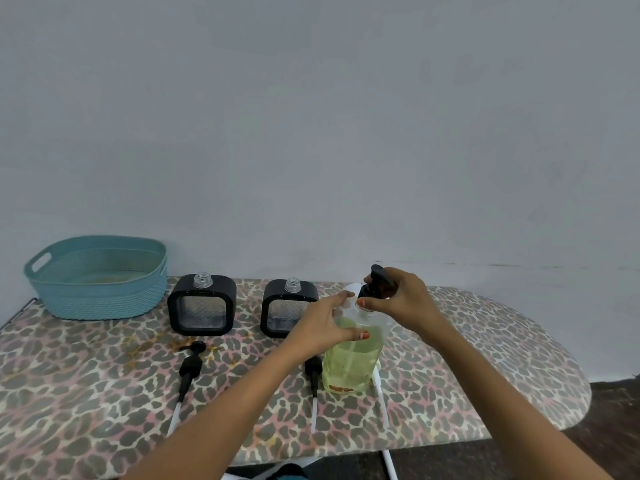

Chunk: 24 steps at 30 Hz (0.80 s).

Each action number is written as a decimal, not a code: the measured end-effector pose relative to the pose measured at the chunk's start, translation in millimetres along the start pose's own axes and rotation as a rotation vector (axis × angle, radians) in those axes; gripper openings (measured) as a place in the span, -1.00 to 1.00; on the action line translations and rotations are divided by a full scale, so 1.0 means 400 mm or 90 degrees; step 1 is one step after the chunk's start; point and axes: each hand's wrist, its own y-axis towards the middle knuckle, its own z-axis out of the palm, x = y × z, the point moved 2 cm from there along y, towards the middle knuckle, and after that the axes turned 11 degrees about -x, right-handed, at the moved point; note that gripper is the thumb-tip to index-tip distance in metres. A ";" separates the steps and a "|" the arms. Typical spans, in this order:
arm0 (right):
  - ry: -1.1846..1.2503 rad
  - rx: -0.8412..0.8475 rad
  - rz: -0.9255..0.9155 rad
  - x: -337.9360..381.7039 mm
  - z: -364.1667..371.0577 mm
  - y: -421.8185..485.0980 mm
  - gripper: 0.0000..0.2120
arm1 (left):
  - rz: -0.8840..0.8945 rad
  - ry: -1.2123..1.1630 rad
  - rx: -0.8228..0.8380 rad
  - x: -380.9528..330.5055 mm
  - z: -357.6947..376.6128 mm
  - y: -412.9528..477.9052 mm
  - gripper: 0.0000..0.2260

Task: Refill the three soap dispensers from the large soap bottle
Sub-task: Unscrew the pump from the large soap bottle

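Note:
The large clear soap bottle (349,365), about half full of green liquid, stands upright on the leopard-print board. My left hand (329,327) grips its upper body. My right hand (398,299) is closed on a black pump head (377,278) at the bottle's neck. Two black square dispensers (202,304) (284,306) stand behind with open clear necks and no pumps. Two black pumps with white tubes (188,368) (313,375) lie on the board in front of them. I see no third dispenser; my hands hide the spot behind the bottle.
A teal plastic basket (97,299) sits at the board's back left, against the wall. A white tube (381,400) lies just right of the bottle. The board (485,358) rounds off at the right, with dark floor beyond its edge.

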 end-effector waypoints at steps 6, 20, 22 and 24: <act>0.224 0.038 0.114 -0.009 0.001 -0.016 -0.61 | -0.004 -0.007 0.001 0.000 0.003 -0.005 -0.21; 0.210 0.009 0.105 -0.016 -0.005 -0.017 -0.58 | -0.003 -0.018 -0.002 -0.006 0.000 -0.009 -0.21; 0.233 0.035 0.103 -0.013 -0.002 -0.022 -0.59 | -0.006 -0.019 -0.001 -0.006 0.001 -0.010 -0.20; 0.164 0.020 0.080 -0.012 0.010 -0.025 -0.64 | -0.002 -0.019 -0.001 -0.008 0.001 -0.012 -0.20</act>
